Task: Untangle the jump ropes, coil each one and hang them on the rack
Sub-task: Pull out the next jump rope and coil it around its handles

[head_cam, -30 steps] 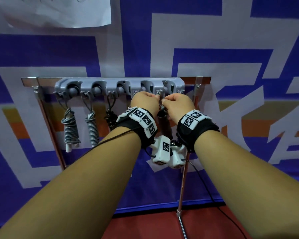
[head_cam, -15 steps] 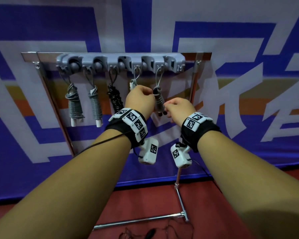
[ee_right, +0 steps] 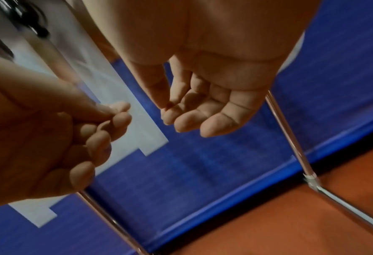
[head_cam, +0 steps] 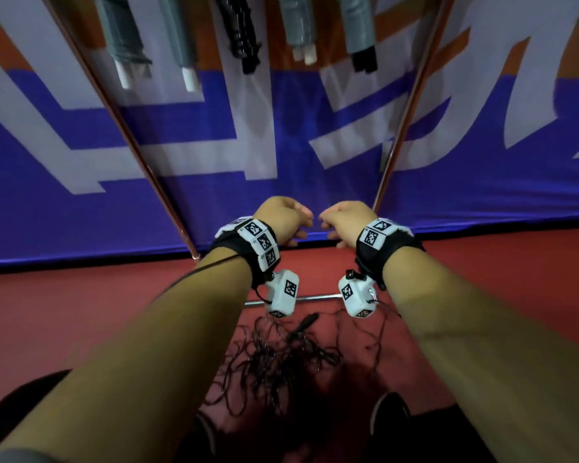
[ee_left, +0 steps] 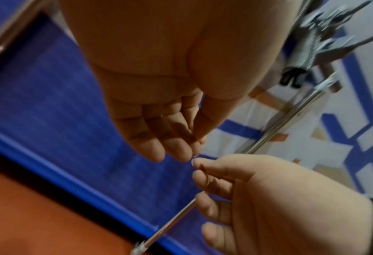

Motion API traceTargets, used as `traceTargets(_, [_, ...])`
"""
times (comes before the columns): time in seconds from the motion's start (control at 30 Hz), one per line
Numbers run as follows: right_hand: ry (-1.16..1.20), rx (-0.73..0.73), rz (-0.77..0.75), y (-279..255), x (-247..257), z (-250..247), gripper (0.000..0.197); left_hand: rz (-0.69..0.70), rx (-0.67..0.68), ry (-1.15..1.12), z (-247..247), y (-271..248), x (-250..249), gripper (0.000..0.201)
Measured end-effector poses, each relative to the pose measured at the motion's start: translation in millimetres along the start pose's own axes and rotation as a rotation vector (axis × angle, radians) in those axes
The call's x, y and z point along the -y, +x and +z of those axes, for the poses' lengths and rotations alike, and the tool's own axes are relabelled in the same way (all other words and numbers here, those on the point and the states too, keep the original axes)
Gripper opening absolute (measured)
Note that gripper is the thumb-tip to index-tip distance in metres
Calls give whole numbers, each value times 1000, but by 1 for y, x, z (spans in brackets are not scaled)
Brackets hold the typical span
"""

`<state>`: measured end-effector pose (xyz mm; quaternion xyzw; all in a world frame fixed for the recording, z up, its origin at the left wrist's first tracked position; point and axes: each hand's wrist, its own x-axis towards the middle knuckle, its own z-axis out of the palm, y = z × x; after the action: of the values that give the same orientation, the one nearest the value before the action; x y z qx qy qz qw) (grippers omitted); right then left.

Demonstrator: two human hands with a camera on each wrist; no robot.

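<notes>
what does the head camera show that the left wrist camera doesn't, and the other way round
Only the head view shows the tangled black rope on the red floor, a shoe and five coiled ropes hanging above.

Only the left wrist view shows the left hand's palm, loosely curled and holding nothing, and the grey rack bar.

Both show the two hands close together, including the right hand, the rack's metal legs and the blue banner.

Head view looks steeply down; wrist views close, facing fingers; all share hands, banner.
</notes>
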<state>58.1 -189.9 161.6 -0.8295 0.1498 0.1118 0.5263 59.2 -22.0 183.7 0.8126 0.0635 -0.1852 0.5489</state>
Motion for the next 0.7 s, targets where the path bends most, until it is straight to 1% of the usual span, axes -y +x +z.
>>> traceTargets(0.1, [-18, 46, 102, 18, -55, 31, 9, -105, 46, 26, 19, 18, 61, 11])
traceTargets(0.2, [-30, 88, 213, 39, -114, 59, 9, -207, 83, 25, 38, 39, 118, 8])
traceTargets(0.43, [-50, 170, 514, 61, -244, 102, 14, -415, 172, 161, 82, 70, 238, 10])
traceTargets(0.5, [-59, 177, 583, 60, -278, 107, 9, -446, 239, 228, 98, 79, 270, 15])
traceTargets(0.53, [-75, 177, 607, 57, -296, 107, 15, -459, 266, 237, 106, 82, 284, 14])
traceTargets(0.57, [-111, 192, 628, 52, -310, 109, 25, -477, 267, 235, 113, 84, 296, 12])
traceTargets(0.63, [-194, 257, 664, 45, -331, 114, 35, -488, 286, 256, 128, 88, 314, 12])
traceTargets(0.67, [-207, 265, 716, 41, -340, 117, 36, -473, 309, 298, 135, 90, 320, 14])
traceTargets(0.7, [-200, 250, 728, 40, -347, 119, 35, -444, 331, 361, 142, 92, 327, 19])
